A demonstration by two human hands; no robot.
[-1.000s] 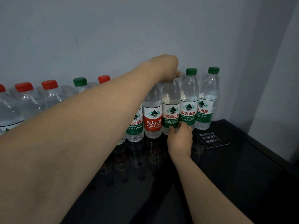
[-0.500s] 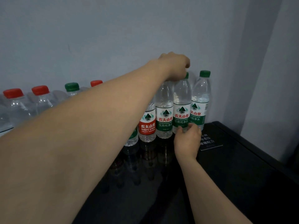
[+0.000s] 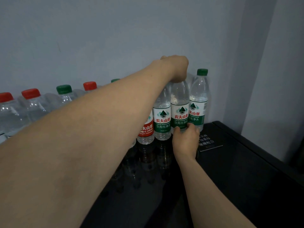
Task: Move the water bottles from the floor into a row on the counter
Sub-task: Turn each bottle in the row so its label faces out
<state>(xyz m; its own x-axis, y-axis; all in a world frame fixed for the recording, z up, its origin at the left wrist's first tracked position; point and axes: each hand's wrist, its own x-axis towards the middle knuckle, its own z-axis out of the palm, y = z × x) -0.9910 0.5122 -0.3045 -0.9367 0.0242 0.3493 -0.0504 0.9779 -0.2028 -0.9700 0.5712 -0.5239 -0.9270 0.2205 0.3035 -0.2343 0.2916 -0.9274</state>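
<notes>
Left hand (image 3: 176,68) gripping cap end of green-label bottle (image 3: 179,111), right hand (image 3: 185,140) pinching its base. Standing second from counter's (image 3: 246,170) right rear corner, touching neighbours.

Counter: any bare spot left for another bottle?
Bare black counter lies in front of the bottle row and right of the small sign. Along the wall it is crowded: bottles touch up to the end bottle.

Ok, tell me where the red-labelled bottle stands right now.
In the head view, the red-labelled bottle stands in the row on the black counter, centre-right against the wall, just left of a green-labelled bottle and partly behind the left forearm.
</notes>
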